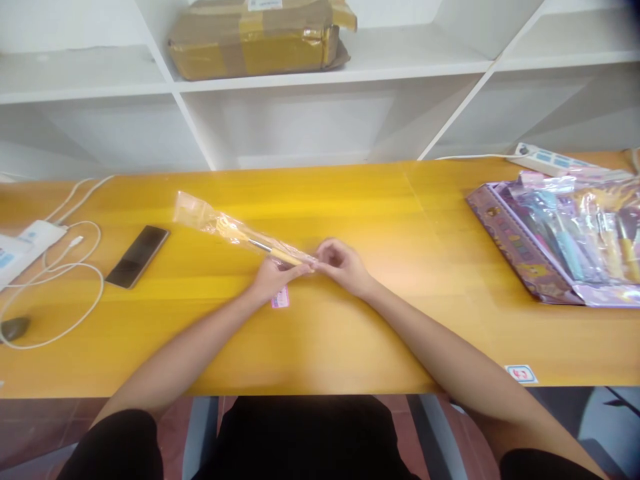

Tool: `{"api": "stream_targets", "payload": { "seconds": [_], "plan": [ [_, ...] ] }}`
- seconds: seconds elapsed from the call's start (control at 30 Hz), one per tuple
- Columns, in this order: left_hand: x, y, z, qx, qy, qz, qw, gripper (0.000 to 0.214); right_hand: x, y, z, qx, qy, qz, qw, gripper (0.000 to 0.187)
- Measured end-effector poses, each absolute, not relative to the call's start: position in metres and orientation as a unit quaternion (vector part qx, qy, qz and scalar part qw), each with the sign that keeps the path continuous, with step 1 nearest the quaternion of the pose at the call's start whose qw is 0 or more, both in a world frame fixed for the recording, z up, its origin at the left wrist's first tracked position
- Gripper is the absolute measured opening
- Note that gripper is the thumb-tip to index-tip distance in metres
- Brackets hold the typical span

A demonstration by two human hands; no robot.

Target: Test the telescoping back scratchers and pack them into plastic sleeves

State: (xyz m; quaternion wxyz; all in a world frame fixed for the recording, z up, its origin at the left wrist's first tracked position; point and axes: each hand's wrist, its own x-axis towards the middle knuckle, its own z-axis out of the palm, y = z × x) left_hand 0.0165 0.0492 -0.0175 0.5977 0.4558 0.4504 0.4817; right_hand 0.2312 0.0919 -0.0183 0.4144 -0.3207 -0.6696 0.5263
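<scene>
A long clear plastic sleeve [220, 223] with a yellow-handled tool inside lies slanted on the yellow table [350, 333]. My left hand [273, 277] pinches the sleeve's near end from the left. Closed at the same end, my right hand [343, 263] meets it from the right, fingertips together. A small pink tag [281, 298] lies on the table just under my left hand.
A black phone [137, 255] lies to the left, with a white cable [65, 280] and charger [37, 237] beyond it. A purple box with several bagged tools [565, 233] sits at the right. A power strip [547, 160] lies behind it. A taped cardboard parcel [260, 37] rests on the white shelf.
</scene>
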Motion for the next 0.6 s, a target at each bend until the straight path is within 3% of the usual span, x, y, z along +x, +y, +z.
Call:
{"api": "stream_targets", "payload": {
  "seconds": [0.27, 0.43, 0.6],
  "plan": [
    [0.0105, 0.0541, -0.0189, 0.469, 0.417, 0.478, 0.615, 0.040, 0.2314, 0.0832, -0.0130, -0.270, -0.752, 0.475, 0.369, 0.038],
    [0.0088, 0.0556, -0.0244, 0.460, 0.429, 0.481, 0.611, 0.042, 0.2327, 0.0863, -0.0158, -0.267, -0.761, 0.446, 0.388, 0.030],
    [0.0083, 0.0544, -0.0217, 0.485, 0.451, 0.458, 0.593, 0.042, 0.2309, 0.0845, -0.0220, -0.282, -0.801, 0.337, 0.406, 0.024]
  ]
}}
